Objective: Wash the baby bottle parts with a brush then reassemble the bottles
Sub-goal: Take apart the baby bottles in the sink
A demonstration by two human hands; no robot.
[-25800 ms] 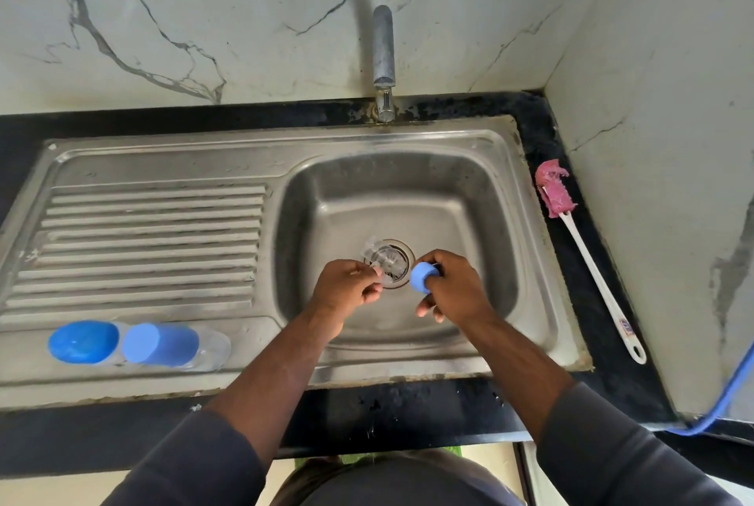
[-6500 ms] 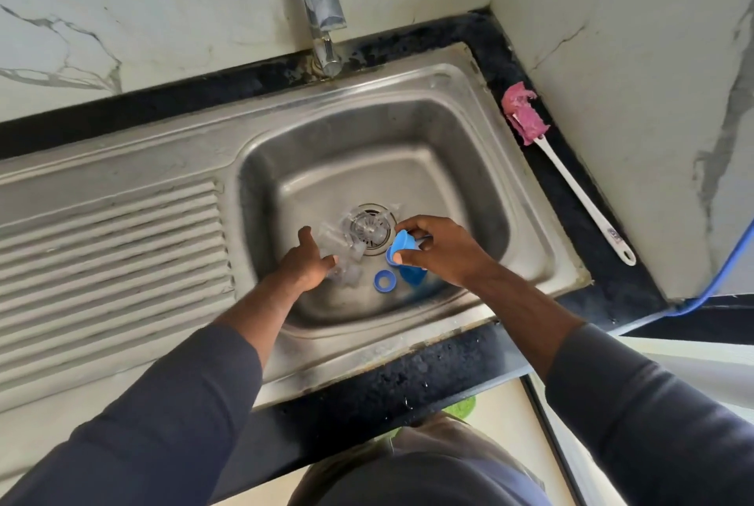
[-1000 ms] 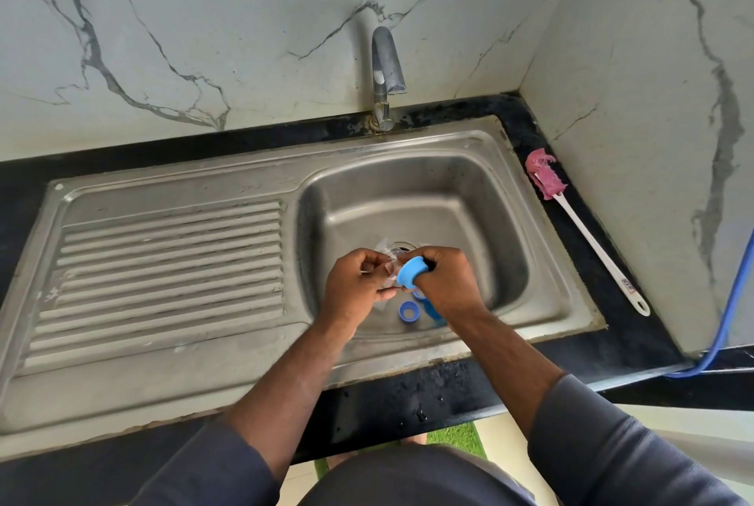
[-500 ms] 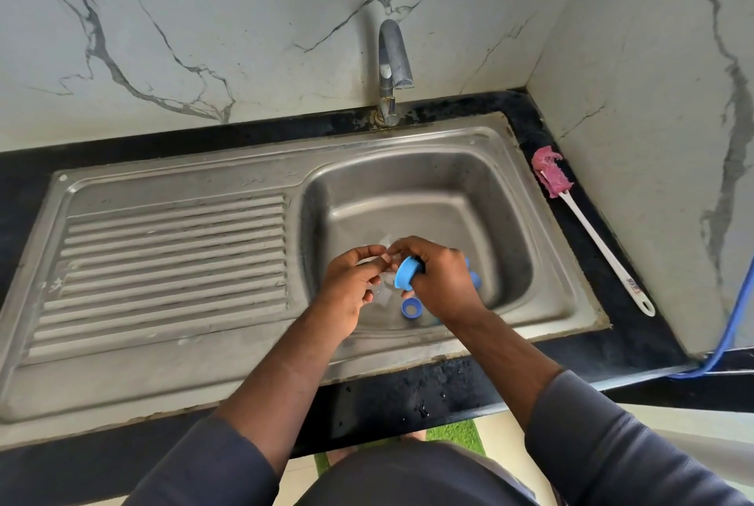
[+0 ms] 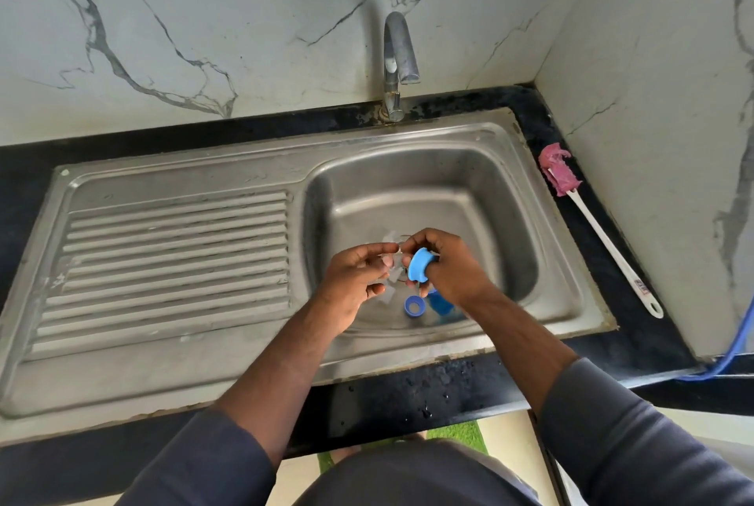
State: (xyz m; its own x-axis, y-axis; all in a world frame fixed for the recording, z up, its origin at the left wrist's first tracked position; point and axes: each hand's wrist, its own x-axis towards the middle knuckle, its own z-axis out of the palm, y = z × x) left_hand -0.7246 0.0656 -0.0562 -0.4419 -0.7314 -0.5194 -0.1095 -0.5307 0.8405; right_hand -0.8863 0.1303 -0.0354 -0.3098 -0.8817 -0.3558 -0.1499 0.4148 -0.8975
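Right hand [image 5: 455,275]: grips a blue ring [image 5: 420,265] over the sink [image 5: 571,301] basin.
Left hand [image 5: 354,281]: pinches a clear part [image 5: 391,261] just beside it.
Basin floor: second blue ring [image 5: 414,306], near the front edge.
Brush [image 5: 559,176]: beside the sink's right edge.

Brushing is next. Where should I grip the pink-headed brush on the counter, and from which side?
Take the brush by its white handle, in the near half by the hang loop, from above on the sink side, with the right hand once it frees the blue ring. The brush lies flat on the counter, head toward the back corner, and the wall crowds its far side.
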